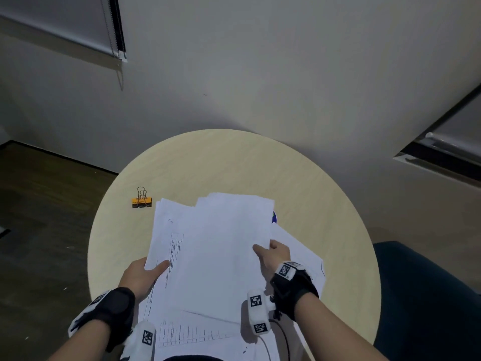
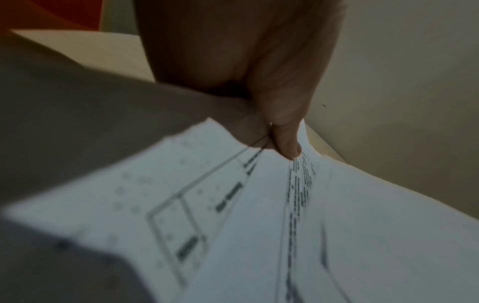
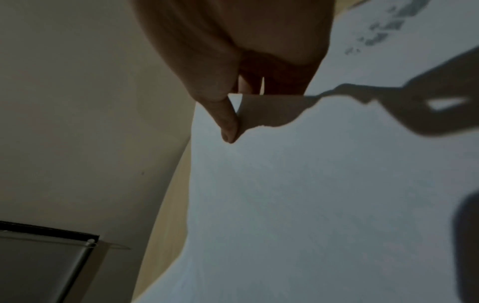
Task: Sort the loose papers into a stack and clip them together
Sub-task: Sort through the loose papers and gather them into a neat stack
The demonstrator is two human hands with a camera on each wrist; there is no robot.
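A loose bunch of white printed papers (image 1: 216, 246) is held above the round pale-wood table (image 1: 234, 162), its sheets fanned and uneven. My left hand (image 1: 145, 272) pinches the bunch's left edge, thumb on top; the left wrist view shows the thumb (image 2: 287, 143) pressed on printed sheets (image 2: 259, 225). My right hand (image 1: 270, 256) pinches the right edge of the papers (image 3: 311, 184), thumb (image 3: 228, 123) on top. An orange binder clip (image 1: 141, 201) lies on the table, left of the papers and apart from both hands. More sheets (image 1: 299, 246) lie on the table under the right hand.
A dark blue chair (image 1: 426, 303) stands at the table's right side. Dark floor (image 1: 46, 204) lies to the left. A pale wall with roller blinds (image 1: 59, 22) rises behind the table. A small blue-green patch (image 1: 273, 217) peeks out past the papers' right edge.
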